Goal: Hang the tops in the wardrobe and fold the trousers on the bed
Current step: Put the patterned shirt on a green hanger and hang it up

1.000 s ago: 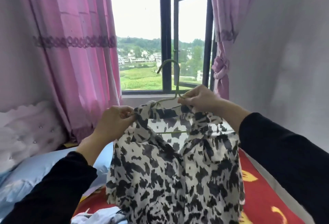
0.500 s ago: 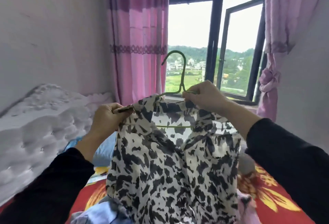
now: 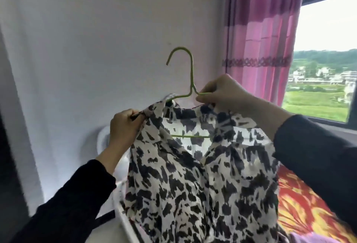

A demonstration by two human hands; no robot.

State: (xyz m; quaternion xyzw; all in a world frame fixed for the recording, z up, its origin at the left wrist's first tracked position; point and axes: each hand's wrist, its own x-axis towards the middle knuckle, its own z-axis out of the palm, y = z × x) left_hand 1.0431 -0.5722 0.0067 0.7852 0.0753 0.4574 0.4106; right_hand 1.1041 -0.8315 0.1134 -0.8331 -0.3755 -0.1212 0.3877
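Top on hanger, not yet hung
We hold the spotted top [image 3: 193, 184] in the air by the bed [image 3: 301, 200] on its green hanger [image 3: 192, 72]: left hand [image 3: 125, 126] pinches one shoulder, right hand [image 3: 222, 96] grips the other hanger arm; the wardrobe and the trousers remain

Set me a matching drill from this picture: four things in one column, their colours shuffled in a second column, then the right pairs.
Things
1. hanger
2. top
3. curtain
4. bedspread

Colours
A. pink
B. red and yellow
C. green
D. white with black blotches

Pairs: 1-C, 2-D, 3-A, 4-B
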